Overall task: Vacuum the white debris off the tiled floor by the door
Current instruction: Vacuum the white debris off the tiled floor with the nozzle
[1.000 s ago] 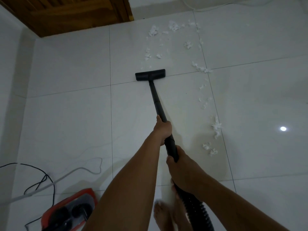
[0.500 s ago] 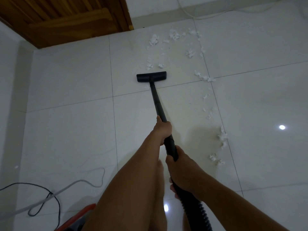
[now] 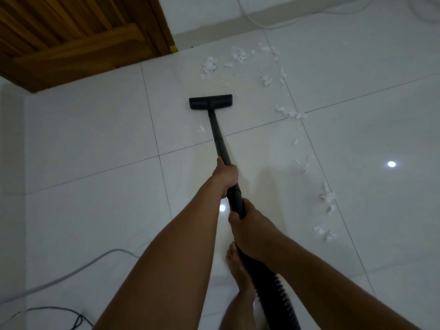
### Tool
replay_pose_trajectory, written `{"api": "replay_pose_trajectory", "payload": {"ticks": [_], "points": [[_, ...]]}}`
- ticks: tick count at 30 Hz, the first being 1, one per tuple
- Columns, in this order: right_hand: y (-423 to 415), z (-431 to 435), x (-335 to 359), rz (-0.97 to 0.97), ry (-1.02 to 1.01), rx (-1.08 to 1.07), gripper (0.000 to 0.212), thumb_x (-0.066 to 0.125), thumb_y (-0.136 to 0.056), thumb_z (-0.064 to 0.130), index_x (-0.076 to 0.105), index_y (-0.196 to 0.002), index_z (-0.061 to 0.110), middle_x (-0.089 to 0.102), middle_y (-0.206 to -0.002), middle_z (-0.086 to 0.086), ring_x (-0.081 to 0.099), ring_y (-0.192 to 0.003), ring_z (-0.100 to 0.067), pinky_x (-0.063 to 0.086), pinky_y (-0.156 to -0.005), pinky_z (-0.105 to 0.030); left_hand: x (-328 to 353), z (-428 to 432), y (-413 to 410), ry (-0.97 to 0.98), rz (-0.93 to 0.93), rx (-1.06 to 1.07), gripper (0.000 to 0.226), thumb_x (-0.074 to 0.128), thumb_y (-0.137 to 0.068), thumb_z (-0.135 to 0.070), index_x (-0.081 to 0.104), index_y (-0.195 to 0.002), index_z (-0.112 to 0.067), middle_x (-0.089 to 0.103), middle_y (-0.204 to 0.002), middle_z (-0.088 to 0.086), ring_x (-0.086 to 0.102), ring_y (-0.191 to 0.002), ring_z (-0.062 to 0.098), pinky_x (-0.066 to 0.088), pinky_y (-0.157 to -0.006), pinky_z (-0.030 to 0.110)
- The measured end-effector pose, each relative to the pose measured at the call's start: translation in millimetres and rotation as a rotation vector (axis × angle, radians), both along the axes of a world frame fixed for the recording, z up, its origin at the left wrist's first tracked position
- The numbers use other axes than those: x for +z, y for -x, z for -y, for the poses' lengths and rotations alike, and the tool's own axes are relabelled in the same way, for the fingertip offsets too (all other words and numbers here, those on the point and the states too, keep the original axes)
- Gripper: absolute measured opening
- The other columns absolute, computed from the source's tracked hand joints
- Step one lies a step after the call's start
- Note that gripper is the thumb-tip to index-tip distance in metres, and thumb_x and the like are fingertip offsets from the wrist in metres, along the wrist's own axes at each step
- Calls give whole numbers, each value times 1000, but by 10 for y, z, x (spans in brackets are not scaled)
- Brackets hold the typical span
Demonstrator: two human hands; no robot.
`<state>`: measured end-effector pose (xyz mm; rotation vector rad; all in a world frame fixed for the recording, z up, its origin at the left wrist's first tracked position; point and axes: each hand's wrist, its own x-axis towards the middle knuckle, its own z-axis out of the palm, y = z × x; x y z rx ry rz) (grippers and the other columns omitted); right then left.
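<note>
A black vacuum wand point(image 3: 217, 134) runs from my hands to a flat black floor nozzle point(image 3: 210, 102) on the white tiled floor point(image 3: 95, 139). My left hand point(image 3: 225, 173) grips the wand higher up. Lower down, my right hand point(image 3: 247, 231) grips it where the ribbed black hose point(image 3: 273, 289) begins. White debris point(image 3: 238, 55) lies scattered just beyond the nozzle near the wooden door point(image 3: 71, 36). More white debris point(image 3: 328, 198) trails down the right along a tile joint. One small piece point(image 3: 201, 129) lies left of the wand behind the nozzle.
My bare foot point(image 3: 234, 263) stands under the hose. A grey cord point(image 3: 71, 275) and a black cable point(image 3: 47, 310) lie on the floor at lower left. A white cable point(image 3: 285, 25) runs along the far wall's base. Lamp glare point(image 3: 391, 164) reflects on the right.
The nozzle has been pushed forward over the small pieces in front of it, nearer the door. I have stepped forward, and the red vacuum body has left the view.
</note>
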<state>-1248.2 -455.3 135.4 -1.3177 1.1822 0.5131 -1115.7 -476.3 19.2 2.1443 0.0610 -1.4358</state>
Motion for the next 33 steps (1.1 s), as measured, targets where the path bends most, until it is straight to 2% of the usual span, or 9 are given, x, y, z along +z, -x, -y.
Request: {"api": "replay_pose_trajectory", "payload": {"ticks": [6, 10, 14, 16, 19, 24, 28, 31, 33], "points": [[107, -224, 20, -17, -84, -86, 40, 35, -108, 27, 33, -148, 26, 59, -90, -16, 49, -27, -7, 40, -33, -16, 5, -184, 125, -19, -13, -22, 69, 35, -104, -21, -1, -160, -36, 53, -140, 15, 59, -115, 31, 55, -92, 41], [346, -382, 191, -24, -75, -74, 40, 36, -109, 27, 33, -148, 23, 60, -91, -15, 48, -26, -5, 39, -33, -14, 146, -369, 372, -21, -39, -34, 70, 36, -102, -19, 1, -160, -34, 51, -141, 16, 58, -118, 33, 55, -96, 43], [655, -565, 419, -59, -95, -81, 39, 38, -108, 27, 34, -146, 21, 63, -92, -16, 53, -34, -11, 42, -35, -16, 392, -567, 737, -23, -97, -21, 68, 36, -102, -18, 5, -160, -32, 50, -141, 15, 57, -117, 31, 55, -82, 38], [789, -615, 550, -69, -65, -54, 39, 39, -108, 26, 36, -146, 19, 62, -90, -13, 52, -31, -7, 40, -33, -13, 511, -649, 890, -29, -119, -5, 66, 36, -103, -17, 7, -160, -29, 51, -142, 16, 57, -118, 30, 53, -76, 35], [945, -640, 736, -80, -65, -44, 37, 40, -108, 26, 39, -143, 16, 59, -87, -10, 47, -24, -3, 34, -29, -10, 658, -718, 1071, -38, -140, -1, 63, 37, -104, -17, 9, -160, -25, 50, -143, 16, 57, -120, 31, 53, -76, 36], [1006, -616, 919, -118, -207, -125, 33, 42, -107, 26, 40, -139, 18, 58, -77, -12, 50, -28, -12, 44, -36, -19, 753, -710, 1143, -52, -150, 5, 62, 38, -103, -17, 13, -159, -23, 51, -144, 17, 61, -116, 29, 53, -65, 34], [861, -508, 914, -129, -243, -144, 31, 42, -106, 24, 43, -135, 16, 56, -76, -12, 49, -29, -13, 45, -37, -20, 738, -588, 996, -46, -127, -6, 60, 39, -102, -16, 19, -158, -19, 51, -142, 18, 62, -101, 27, 51, -58, 33], [657, -386, 878, -135, -249, -171, 31, 44, -106, 27, 43, -136, 18, 57, -81, -14, 49, -30, -12, 45, -37, -19, 689, -441, 803, -53, -131, -15, 59, 38, -102, -17, 19, -157, -20, 50, -143, 19, 60, -115, 31, 53, -60, 34], [491, -273, 851, -122, -218, -157, 35, 45, -107, 28, 40, -139, 18, 59, -85, -13, 50, -31, -10, 42, -35, -15, 651, -313, 638, -51, -143, -16, 61, 38, -102, -16, 15, -158, -21, 48, -146, 18, 57, -120, 33, 56, -72, 37]]}}
